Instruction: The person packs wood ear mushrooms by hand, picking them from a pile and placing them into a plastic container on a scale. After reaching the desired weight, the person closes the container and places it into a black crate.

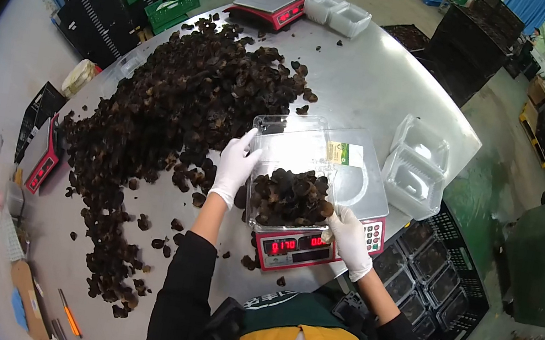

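Observation:
A clear plastic box (248,218) with its lid (290,148) folded back rests on a red and silver digital scale (300,265). Dark brown wood ear mushrooms (289,198) fill the box, and the red display reads 0.170. My left hand (233,169), in a white glove, grips the box's left edge near the lid hinge, index finger stretched along it. At the box's right front corner, my gloved right hand (350,242) has its fingers pinched on a small pale-brown mushroom piece (327,236). A label (345,154) shows beside the lid.
A large heap of mushrooms (194,78) spreads over the metal table (367,78) to the left. Empty clear boxes (417,167) stand at right. Below them, a black crate (455,222) holds packed boxes. Two more scales (271,3) sit around the table; an orange-handled tool (69,315) lies lower left.

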The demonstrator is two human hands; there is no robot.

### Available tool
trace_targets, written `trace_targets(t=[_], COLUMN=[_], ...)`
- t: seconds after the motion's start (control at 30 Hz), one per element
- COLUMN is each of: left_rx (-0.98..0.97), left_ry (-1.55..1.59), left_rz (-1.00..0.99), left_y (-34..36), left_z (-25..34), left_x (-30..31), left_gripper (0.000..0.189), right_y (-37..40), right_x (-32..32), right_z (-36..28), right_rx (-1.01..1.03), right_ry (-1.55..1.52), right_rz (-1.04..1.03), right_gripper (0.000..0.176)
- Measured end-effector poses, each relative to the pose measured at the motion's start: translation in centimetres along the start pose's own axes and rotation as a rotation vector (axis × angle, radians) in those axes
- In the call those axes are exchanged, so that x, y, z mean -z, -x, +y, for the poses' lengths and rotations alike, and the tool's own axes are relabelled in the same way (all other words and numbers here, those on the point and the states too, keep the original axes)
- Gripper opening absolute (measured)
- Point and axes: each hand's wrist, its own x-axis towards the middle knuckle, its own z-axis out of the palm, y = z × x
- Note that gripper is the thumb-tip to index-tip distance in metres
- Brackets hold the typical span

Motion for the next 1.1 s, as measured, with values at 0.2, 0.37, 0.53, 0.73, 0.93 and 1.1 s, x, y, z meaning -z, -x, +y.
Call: trace_targets(t=[0.2,0.37,0.53,0.73,0.93,1.1], left_rx=[-0.172,-0.316,0.310,0.255,0.160,-0.201], left_ry=[0.971,0.143,0.991,0.912,0.891,0.334], left_rz=[0.136,0.018,-0.078,0.017,-0.218,-0.016], left_y=[2.9,11.8,15.2,15.9,17.5,19.3], left_z=[0.1,0.9,1.2,3.0,5.2,2.9], left_x=[1.6,3.9,1.5,1.3,-0.9,-1.0], left_gripper=[0.039,0.024,0.034,0.031,0.027,0.018], right_y=[1.1,0.8,0.6,-0.1,4.9,14.8], right_x=[1.3,1.7,1.3,1.1,5.0,17.5], right_z=[-1.8,-0.9,-1.0,-1.1,-1.7,-5.7], right_rx=[-0.086,-0.043,-0.088,-0.095,0.015,0.057], right_ry=[-0.427,-0.388,-0.284,0.000,0.127,0.101], right_rz=[-0.126,-0.199,-0.161,-0.167,0.182,0.594], right_gripper=[0.046,0.040,0.027,0.019,0.016,0.014])
